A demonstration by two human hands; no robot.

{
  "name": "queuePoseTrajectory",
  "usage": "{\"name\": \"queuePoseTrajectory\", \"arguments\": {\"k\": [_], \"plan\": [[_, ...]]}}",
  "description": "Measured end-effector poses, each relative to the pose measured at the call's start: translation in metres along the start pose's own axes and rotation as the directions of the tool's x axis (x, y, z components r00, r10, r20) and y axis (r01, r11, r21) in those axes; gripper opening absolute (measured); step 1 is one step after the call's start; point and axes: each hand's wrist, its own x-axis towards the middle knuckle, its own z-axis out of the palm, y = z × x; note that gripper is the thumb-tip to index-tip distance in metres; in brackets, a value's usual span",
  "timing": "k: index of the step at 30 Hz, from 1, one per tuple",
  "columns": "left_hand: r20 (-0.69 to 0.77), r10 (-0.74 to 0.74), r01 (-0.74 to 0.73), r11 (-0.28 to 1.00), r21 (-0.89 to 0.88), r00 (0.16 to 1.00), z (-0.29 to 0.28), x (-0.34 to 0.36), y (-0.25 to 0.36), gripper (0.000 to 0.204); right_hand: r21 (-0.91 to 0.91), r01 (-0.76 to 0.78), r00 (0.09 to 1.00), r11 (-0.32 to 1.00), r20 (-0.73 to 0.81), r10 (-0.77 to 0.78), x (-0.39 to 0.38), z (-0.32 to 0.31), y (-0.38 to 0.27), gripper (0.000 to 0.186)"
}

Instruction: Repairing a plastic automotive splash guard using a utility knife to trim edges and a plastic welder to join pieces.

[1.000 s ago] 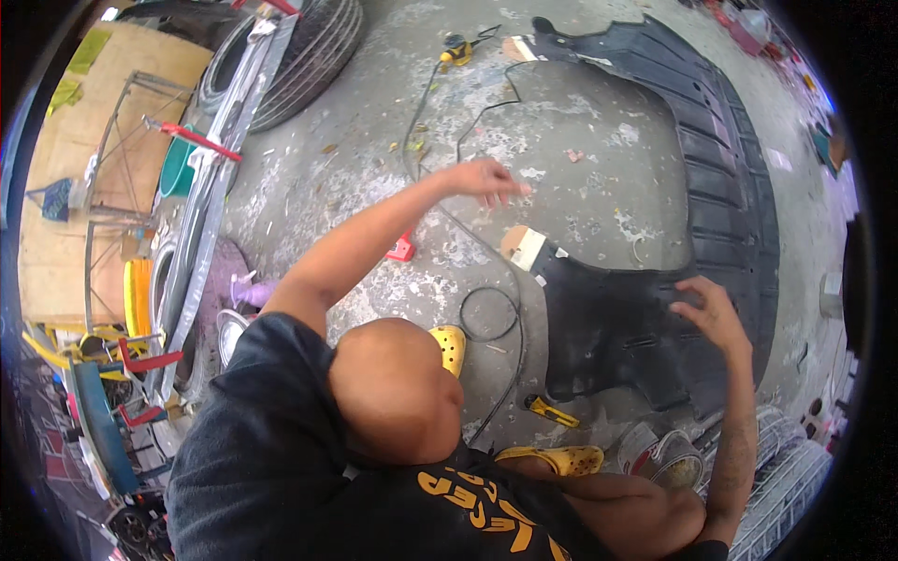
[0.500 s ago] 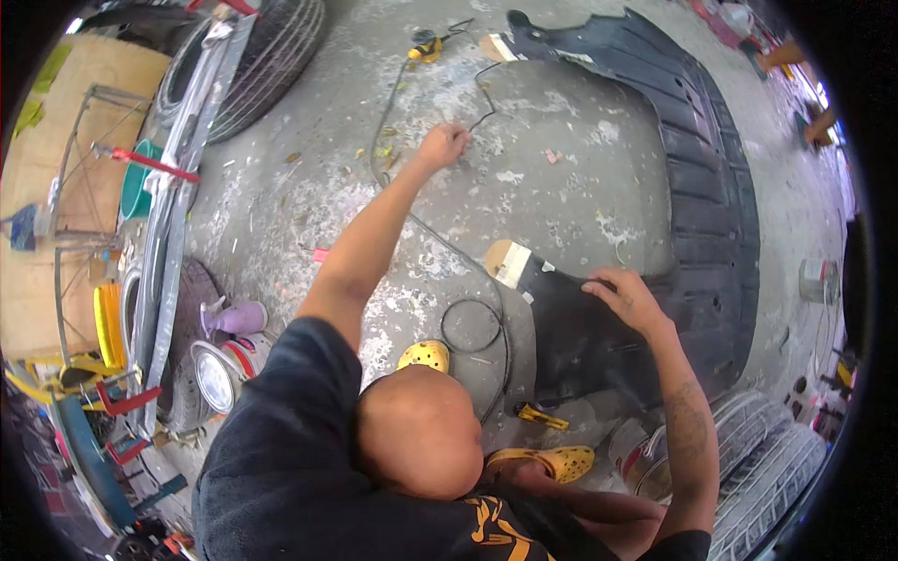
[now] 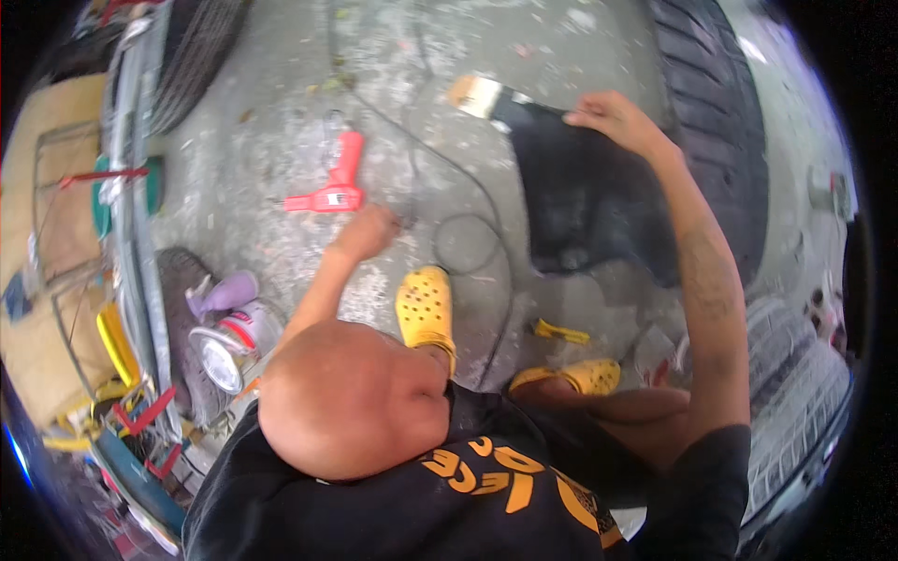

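My left hand (image 3: 370, 232) is low over the floor, fingers closed on a thin black cord (image 3: 412, 182) that trails away from it. Just beyond that hand lies a red pistol-shaped power tool (image 3: 340, 187) with a narrow tip and a pale label. My right hand (image 3: 608, 122) pinches the upper edge of a large black moulded plastic panel (image 3: 585, 196), thumb and fingers together. At the panel's far left corner a round tan piece (image 3: 458, 91) is fixed by whitish tape (image 3: 480, 97).
A looped dark cable (image 3: 491, 201) crosses the floor. Near my yellow clogs (image 3: 424, 304) lies a yellow utility knife (image 3: 561, 331). Tyres (image 3: 790, 411) are on the right; metal bars (image 3: 131, 187), a purple spray bottle (image 3: 224, 293) and a paint can (image 3: 220, 360) stand left.
The view has shifted down and left. My left hand has come back toward me with the cord, uncovering the red tool. My right hand stays on the panel's edge.
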Motion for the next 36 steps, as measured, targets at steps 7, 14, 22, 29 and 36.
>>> {"name": "queuePoseTrajectory", "arguments": {"k": [7,14,22,29,36], "plan": [[-0.274,0.303,-0.28,0.953,0.12,0.913,0.029,-0.036,0.035,0.02,0.023,-0.152,0.979,0.988,0.14,0.147,-0.016,-0.035,0.003,0.027],[-0.819,-0.36,0.126,0.932,-0.341,0.446,-0.052,-0.05,-0.031,0.026,-0.194,-0.19,0.959,0.963,0.175,0.224,-0.039,-0.047,-0.033,0.026],[-0.688,-0.674,0.279,0.738,-0.615,0.269,-0.07,-0.041,-0.224,0.021,-0.32,-0.028,0.995,0.947,0.082,0.058,-0.075,-0.045,-0.072,0.039],[-0.309,-0.759,0.72,0.647,-0.253,0.573,-0.055,-0.063,-0.175,0.035,-0.232,-0.086,0.996,0.969,0.004,0.089,-0.112,-0.045,-0.05,0.03],[0.035,-0.947,0.203,0.032,-0.979,0.318,0.003,-0.068,-0.1,0.086,-0.2,-0.006,0.992,0.98,-0.123,-0.019,-0.083,-0.047,-0.024,0.026]]}}
